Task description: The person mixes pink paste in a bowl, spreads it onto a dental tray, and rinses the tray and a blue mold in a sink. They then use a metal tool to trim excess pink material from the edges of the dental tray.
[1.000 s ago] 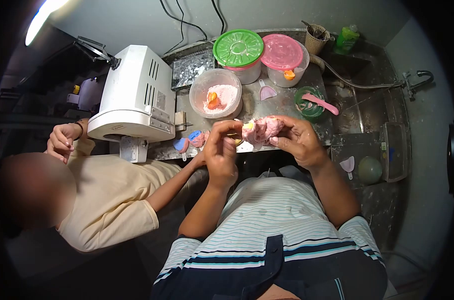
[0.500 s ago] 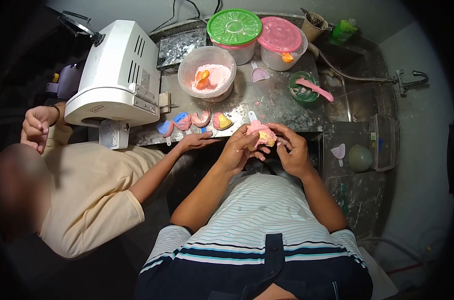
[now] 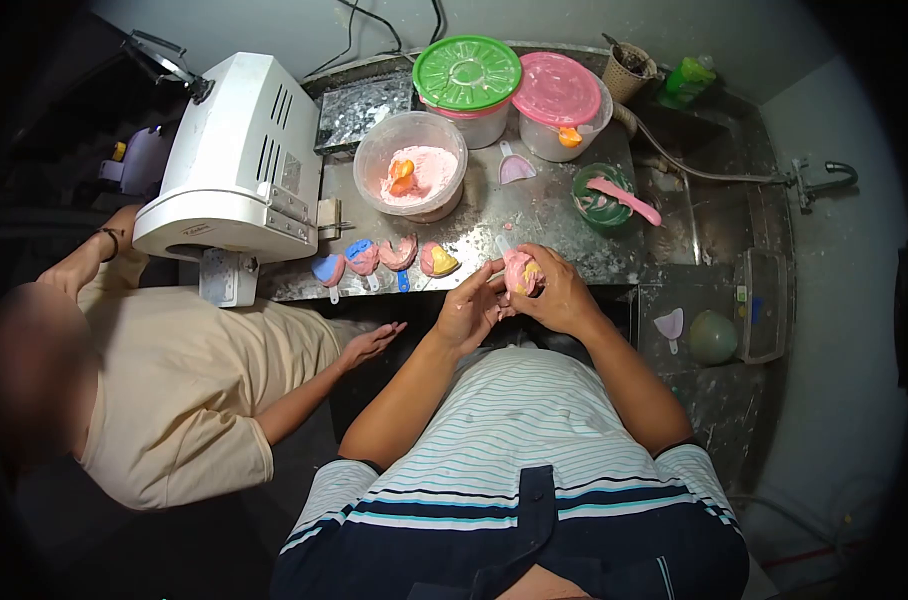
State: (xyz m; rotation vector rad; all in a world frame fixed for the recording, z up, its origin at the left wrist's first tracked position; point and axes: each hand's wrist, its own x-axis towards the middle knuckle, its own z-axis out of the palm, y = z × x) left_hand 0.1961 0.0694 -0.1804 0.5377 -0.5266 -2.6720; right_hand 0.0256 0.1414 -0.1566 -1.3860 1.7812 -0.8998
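A dental impression tray (image 3: 519,272) with pink impression material and a yellow patch is in front of my chest, at the counter's near edge. My right hand (image 3: 557,293) is closed round it from the right, covering part of it. Just to its left, my left hand (image 3: 464,312) has its fingers apart, with pink bits on the fingertips; its fingers are close to the tray. Several filled impressions lie in a row on the counter: a blue-filled one (image 3: 328,268), one with a blue tray (image 3: 362,256), a pink one (image 3: 399,252) and a yellow-filled one (image 3: 439,260).
An open tub of pink powder (image 3: 411,165) with an orange scoop stands behind the row, near green-lidded (image 3: 467,75) and pink-lidded (image 3: 556,90) tubs. A green mixing bowl (image 3: 602,205) holds a pink spatula (image 3: 626,200). A white machine (image 3: 236,150) and a co-worker (image 3: 184,380) are at left.
The impression tray has turned and passed into my right hand's grip, while my left hand has loosened from it. The co-worker's hand has drawn back from the counter edge.
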